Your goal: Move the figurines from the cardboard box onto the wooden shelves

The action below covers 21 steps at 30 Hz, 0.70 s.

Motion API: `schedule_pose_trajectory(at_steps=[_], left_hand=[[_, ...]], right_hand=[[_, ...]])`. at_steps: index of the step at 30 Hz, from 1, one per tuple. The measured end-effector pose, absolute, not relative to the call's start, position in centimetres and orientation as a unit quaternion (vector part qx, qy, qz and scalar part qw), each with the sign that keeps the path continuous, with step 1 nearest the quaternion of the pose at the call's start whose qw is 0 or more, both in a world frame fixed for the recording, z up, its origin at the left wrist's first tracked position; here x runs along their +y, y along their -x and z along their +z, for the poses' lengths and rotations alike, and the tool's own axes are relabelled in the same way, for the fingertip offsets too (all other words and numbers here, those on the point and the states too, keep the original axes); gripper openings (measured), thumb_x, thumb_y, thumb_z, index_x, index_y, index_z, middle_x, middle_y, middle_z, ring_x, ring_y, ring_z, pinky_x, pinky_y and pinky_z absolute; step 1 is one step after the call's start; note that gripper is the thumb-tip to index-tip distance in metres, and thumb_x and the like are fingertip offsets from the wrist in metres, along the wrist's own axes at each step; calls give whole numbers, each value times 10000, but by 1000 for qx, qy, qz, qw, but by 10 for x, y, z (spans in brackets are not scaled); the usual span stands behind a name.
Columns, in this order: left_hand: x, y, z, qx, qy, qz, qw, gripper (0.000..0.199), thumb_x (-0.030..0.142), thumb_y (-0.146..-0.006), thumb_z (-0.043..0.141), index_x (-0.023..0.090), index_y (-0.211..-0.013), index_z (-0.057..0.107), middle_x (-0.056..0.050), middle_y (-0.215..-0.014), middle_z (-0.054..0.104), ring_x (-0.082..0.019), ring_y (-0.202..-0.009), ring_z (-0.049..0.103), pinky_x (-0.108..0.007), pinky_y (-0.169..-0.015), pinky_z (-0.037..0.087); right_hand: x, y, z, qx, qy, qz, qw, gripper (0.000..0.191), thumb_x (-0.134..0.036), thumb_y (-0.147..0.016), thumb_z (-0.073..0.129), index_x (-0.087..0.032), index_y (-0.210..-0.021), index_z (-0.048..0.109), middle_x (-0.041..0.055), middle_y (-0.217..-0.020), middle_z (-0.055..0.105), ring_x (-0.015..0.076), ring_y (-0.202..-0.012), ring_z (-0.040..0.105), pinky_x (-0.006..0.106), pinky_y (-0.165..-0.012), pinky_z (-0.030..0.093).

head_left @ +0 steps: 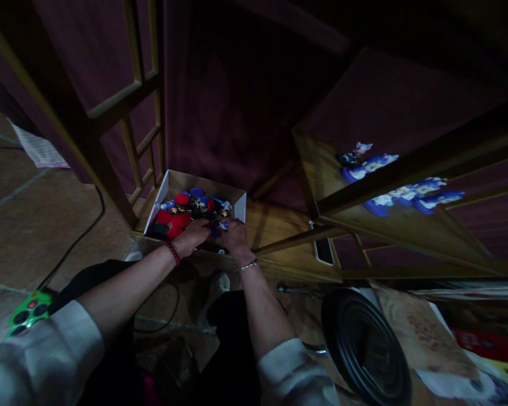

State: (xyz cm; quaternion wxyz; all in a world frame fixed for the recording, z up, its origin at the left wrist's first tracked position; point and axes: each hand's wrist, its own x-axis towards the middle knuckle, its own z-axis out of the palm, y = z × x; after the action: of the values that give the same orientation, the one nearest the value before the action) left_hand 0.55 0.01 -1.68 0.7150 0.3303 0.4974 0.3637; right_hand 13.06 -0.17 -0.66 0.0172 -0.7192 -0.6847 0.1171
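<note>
"What's on your feed?"

"I've got both hands down at an open box, though my picture is dim. The left hand, with a red bracelet at the wrist, has its fingers bent and pointing inward. The right hand, wearing a silver bracelet, faces it from near the box's right end."

"Holding anything?"

"A small figure, blue and white, shows in the narrow gap between them, right by the right hand's fingers. It's too dark for me to tell whether either hand has closed on it or only touches it."

"And inside?"

"I see red pieces heaped toward the left, a blue disc near the back wall, and more figures jumbled between. The box sits on a low wooden shelf."

"Anything farther off?"

"Along that low shelf, to my right, lies a flat dark thing with a pale edge. Above it, several blue-and-white figurines lie or lean on a higher shelf; I can't tell which. A round black stool is at lower right, and a green thing with dark round spots is at far left."
</note>
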Motion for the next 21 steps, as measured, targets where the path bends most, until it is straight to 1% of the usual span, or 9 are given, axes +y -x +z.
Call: schedule_pose_trajectory(at_steps=[5, 10, 13, 18, 21], left_hand=[[1, -5, -10, 507, -339, 341, 716, 240, -32, -611, 431, 113, -698, 602, -40, -697, 613, -129, -644, 570, -250, -643, 472], [-1, -4, -7, 501, -323, 344, 725, 171, -5, -623, 473, 119, -667, 582, -31, -647, 608, -109, -575, 548, -232, -601, 468], [0, -6, -7, 499, -288, 343, 742, 135, 15, -631, 492, 124, -641, 570, -24, -616, 598, -112, -563, 551, -236, -594, 464], [3, -8, -7, 466, -247, 368, 766, 166, -12, -622, 478, 113, -673, 575, -39, -675, 615, -120, -625, 576, -250, -637, 475], [4, -8, -7, 459, -247, 380, 764, 178, -31, -610, 472, 104, -666, 574, -51, -707, 622, -125, -660, 585, -268, -679, 485]], right_hand=[[-1, -132, -3, -677, 726, 114, 40, 213, -219, -784, 508, -167, -950, 630, 92, -880, 653, 181, -851, 596, 246, -736, 440], [-2, -132, 3, -654, 738, 145, 84, 238, -272, -768, 536, -191, -977, 619, 68, -889, 642, 167, -841, 589, 247, -733, 437], [-3, -132, 4, -639, 741, 175, 109, 240, -296, -752, 552, -206, -962, 624, 49, -878, 638, 162, -837, 583, 245, -722, 438], [-5, -132, 4, -629, 743, 195, 120, 260, -328, -741, 550, -211, -958, 630, 47, -844, 621, 170, -796, 581, 254, -686, 443], [-5, -132, 3, -619, 747, 205, 132, 278, -339, -741, 550, -213, -975, 630, 49, -861, 612, 162, -775, 582, 253, -687, 446]])
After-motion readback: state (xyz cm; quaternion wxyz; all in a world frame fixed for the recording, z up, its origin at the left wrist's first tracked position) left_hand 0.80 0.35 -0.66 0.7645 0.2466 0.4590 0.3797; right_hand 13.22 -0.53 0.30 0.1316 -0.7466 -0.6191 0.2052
